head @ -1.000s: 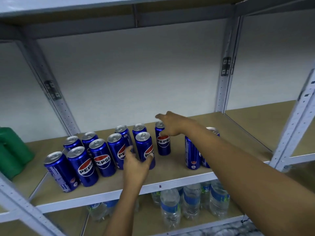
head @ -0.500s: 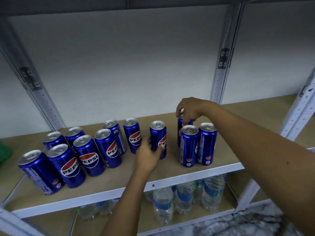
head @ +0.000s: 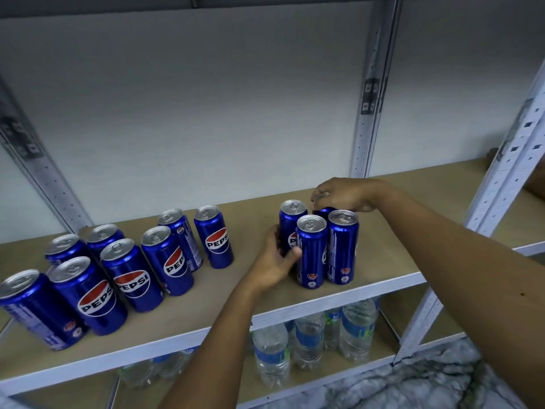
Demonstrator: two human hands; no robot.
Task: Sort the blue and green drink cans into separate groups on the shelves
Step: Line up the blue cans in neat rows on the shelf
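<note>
Several blue Pepsi cans (head: 129,273) stand grouped on the left of the wooden shelf (head: 244,293). To the right is a tight cluster of more blue cans. My left hand (head: 275,261) wraps the side of the cluster's back-left can (head: 290,222). My right hand (head: 342,194) grips the top of the back-right can (head: 323,211), which is mostly hidden behind two front cans (head: 312,252). No green cans are in view.
Water bottles (head: 309,340) stand on the lower shelf under the cluster. White metal uprights (head: 368,93) rise at the back and at the right front (head: 507,169). A marbled floor shows at the bottom right. Another shelf bay continues to the right.
My left hand slid a blue can rightward from the left group into the right cluster. My right hand went from the left group to a can at the cluster's back. The view shifted right; green cans left the frame.
</note>
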